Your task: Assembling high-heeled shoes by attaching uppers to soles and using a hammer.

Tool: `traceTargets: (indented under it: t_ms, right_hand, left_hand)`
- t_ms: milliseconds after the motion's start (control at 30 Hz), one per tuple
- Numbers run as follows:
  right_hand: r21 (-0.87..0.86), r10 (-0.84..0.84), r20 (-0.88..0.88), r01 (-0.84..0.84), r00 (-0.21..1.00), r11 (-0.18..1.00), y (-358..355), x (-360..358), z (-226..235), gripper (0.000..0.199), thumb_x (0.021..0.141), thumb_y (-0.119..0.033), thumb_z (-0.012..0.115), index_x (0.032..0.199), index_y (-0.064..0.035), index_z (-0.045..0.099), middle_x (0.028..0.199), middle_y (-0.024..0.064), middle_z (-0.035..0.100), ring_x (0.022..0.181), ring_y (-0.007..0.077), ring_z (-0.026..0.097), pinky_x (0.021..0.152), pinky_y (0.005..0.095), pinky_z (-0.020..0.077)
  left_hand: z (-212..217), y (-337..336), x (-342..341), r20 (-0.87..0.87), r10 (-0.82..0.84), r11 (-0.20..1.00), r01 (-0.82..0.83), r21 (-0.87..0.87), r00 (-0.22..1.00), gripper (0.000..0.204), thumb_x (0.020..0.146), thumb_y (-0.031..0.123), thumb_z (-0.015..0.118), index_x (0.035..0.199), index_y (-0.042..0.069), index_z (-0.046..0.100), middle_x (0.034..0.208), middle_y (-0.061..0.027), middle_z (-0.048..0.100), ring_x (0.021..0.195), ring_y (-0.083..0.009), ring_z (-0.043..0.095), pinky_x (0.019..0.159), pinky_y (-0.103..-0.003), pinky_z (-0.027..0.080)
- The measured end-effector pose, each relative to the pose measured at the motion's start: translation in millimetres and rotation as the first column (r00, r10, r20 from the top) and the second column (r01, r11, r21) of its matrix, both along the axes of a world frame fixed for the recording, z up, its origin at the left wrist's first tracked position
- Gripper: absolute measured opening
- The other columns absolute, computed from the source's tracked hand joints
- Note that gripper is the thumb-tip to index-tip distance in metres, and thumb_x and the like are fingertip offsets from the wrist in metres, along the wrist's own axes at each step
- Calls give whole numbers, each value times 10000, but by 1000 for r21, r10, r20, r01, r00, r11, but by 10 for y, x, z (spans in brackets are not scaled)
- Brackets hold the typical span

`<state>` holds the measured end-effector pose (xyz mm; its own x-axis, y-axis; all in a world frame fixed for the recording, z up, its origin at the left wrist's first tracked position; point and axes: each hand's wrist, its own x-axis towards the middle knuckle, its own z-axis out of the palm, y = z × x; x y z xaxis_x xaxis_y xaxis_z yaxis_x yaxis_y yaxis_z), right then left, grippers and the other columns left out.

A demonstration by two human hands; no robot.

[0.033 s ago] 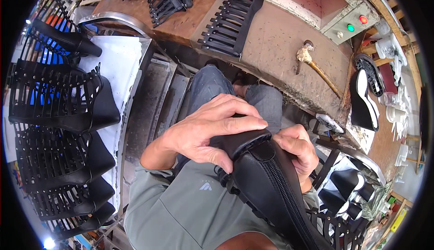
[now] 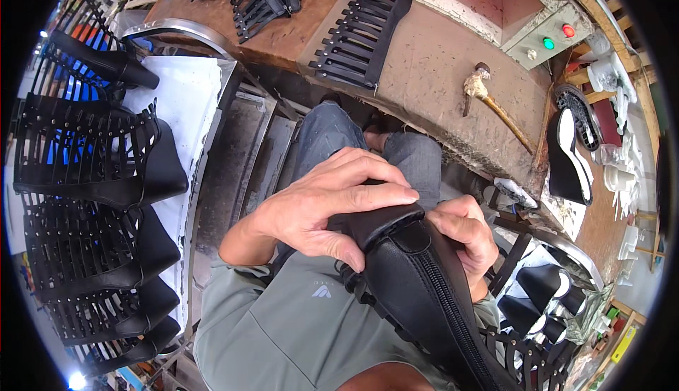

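Observation:
A black strappy boot (image 2: 407, 278) with a long zipper (image 2: 447, 302) lies against my body, its heel end pointing away from me. My left hand (image 2: 332, 196) wraps over the heel end, thumb on the near side and fingers across the top. On the other side, my right hand (image 2: 467, 232) grips the boot's edge with curled fingers, thumb beside the heel seam. Part of the right fingers is hidden behind the boot. The boot's straps show below it near my right forearm.
A workbench (image 2: 424, 65) ahead holds a wooden-handled hammer (image 2: 506, 111) and a cut strappy upper (image 2: 364, 37). Several finished black wedge boots (image 2: 166, 164) stand on a rack at left. A black wedge sole (image 2: 566, 157) and more wedges (image 2: 541, 285) are at right.

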<state>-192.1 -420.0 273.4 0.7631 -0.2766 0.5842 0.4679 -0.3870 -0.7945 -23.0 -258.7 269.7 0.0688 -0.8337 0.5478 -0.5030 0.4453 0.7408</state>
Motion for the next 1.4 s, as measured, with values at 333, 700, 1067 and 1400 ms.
traceTargets:
  t_ms: [333, 700, 1067, 1400]
  right_hand:
    - [-33, 5, -16, -5, 1000, 999, -31, -30, 65, 318, 713, -13, 801, 993, 52, 664, 824, 119, 607, 664, 149, 576, 551, 225, 445]
    - [-27, -26, -62, 25, 998, 999, -31, -53, 128, 293, 686, 2, 792, 951, 70, 687, 781, 109, 610, 639, 143, 589, 522, 217, 449]
    - [-355, -52, -114, 9, 992, 935, -253, -136, 295, 330, 719, -85, 735, 996, 78, 659, 764, 112, 602, 558, 180, 588, 488, 261, 470]
    - [-352, -209, -361, 74, 909, 933, -435, -54, 284, 490, 745, -274, 713, 1153, -10, 652, 1025, 128, 610, 996, 284, 553, 888, 404, 420]
  left_hand:
    - [40, -19, -42, 21, -7, 1000, 7, 6, 1000, 810, 763, 640, 616, 1215, -30, 577, 1176, -216, 561, 1014, -371, 558, 877, -464, 421]
    - [62, -91, -175, 108, 145, 987, -137, -77, 984, 939, 700, 752, 563, 1236, -19, 560, 1067, -151, 589, 917, -317, 575, 803, -421, 428]
    - [160, -240, -339, 169, 255, 966, -244, -83, 952, 913, 669, 714, 630, 1143, -62, 559, 982, -185, 595, 846, -345, 587, 740, -424, 459]
    - [122, -400, -420, 199, 434, 895, -394, -211, 879, 612, 775, 476, 611, 1014, -85, 574, 845, -188, 594, 725, -340, 596, 672, -397, 464]
